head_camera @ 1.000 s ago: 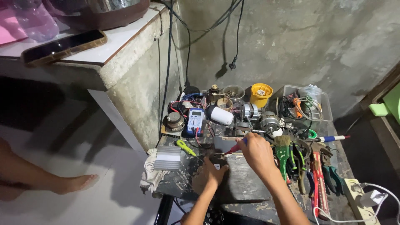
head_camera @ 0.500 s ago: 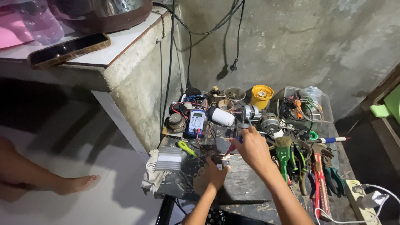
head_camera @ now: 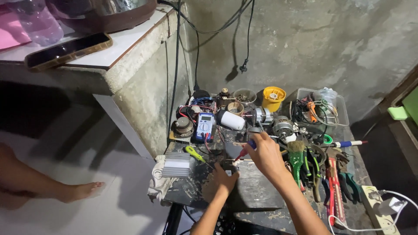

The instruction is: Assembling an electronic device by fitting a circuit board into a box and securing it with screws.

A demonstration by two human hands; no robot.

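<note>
Pinning a small part (head_camera: 228, 166) under left hand (head_camera: 224, 180) fingertips, right hand (head_camera: 265, 154) gripping red-blue screwdriver (head_camera: 244, 150); best kept steady, tip seated, clear of multimeter (head_camera: 204, 126).

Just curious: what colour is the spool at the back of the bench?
Yellow spool, best seen in the head view.

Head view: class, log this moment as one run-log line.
left hand: pressing small part on bench | right hand: holding red-and-blue screwdriver | multimeter: behind
</note>
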